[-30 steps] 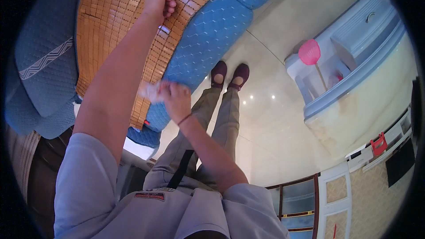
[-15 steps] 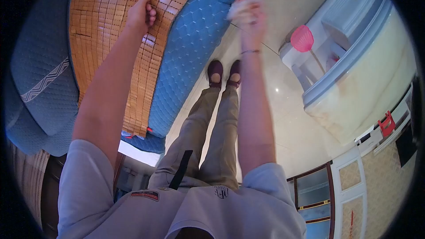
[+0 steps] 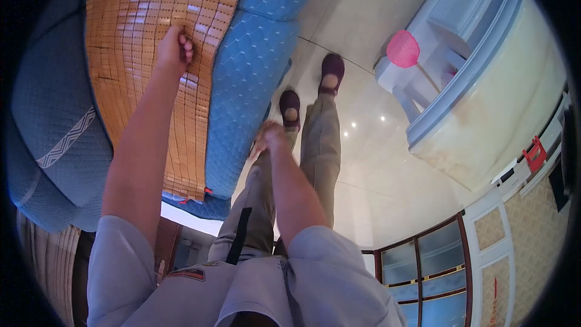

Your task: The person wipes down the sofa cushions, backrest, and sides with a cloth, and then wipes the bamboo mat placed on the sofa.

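The left hand [image 3: 172,52] pressed on the mat [image 3: 139,18], fingers curled together, probably for support. Right of the mat hung the blurred right hand [image 3: 269,137], its fingers' state unclear.

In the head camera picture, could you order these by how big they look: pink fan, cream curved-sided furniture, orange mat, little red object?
Largest: orange mat and cream curved-sided furniture, too close to rank.
Next: pink fan.
Smallest: little red object.
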Demonstrator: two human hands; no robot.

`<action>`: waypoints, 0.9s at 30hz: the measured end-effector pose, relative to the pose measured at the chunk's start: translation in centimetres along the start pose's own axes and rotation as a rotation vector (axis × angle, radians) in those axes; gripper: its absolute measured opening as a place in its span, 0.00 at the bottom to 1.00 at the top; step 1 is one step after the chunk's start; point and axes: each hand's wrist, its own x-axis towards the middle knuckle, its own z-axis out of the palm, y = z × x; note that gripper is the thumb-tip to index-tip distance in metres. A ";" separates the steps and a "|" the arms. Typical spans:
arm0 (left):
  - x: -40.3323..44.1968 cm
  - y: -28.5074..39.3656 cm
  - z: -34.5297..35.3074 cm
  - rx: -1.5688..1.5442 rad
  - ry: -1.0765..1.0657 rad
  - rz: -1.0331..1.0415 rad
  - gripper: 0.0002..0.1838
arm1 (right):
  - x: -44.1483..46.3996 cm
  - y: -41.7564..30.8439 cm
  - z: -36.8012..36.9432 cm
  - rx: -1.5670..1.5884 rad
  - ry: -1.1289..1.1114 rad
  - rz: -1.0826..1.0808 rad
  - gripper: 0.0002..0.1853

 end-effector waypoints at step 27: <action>-0.7 0.7 0.2 -0.029 0.123 -0.134 0.21 | 1.2 -20.0 -23.4 -0.388 -0.233 -0.554 0.12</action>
